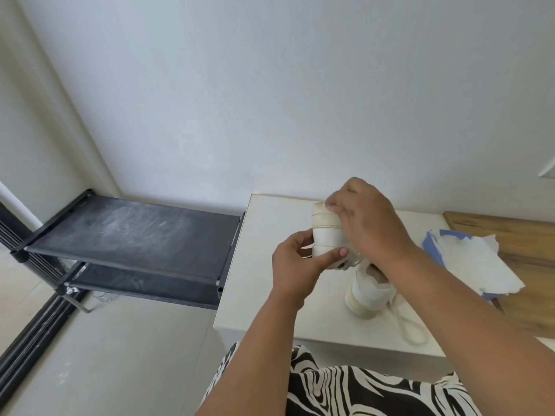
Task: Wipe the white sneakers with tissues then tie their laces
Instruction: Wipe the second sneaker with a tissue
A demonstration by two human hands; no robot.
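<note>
Pinching a small white tissue against the top of the raised sneaker, the right hand has its fingers bunched together over the shoe's upper end. The left hand grips the same sneaker from below, thumb laid across its near side and fingers curled round behind. That shoe is held up off the white table, near its far left corner. The second sneaker stands on the table just beneath the right wrist, its loose lace trailing toward the near edge. To the right, a heap of tissues lies in a blue wrapper, partly on a wooden board. On the left stands a black shoe rack, dusty on top.
</note>
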